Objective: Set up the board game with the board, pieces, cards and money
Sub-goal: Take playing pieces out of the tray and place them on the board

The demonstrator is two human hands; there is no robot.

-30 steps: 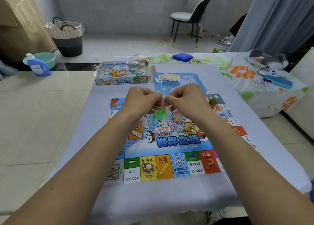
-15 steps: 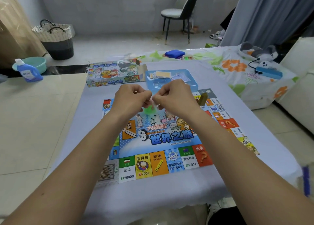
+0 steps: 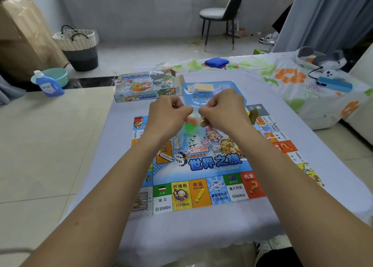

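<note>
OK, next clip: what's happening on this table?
A person is setting up a board game. The board lies open on the table. Above it, the left hand and right hand together pinch a small clear bag of green and red pieces, apparently pulling it open. Behind the hands sit the box and a blue tray holding cards. One brown piece stands on the board's far right corner.
</note>
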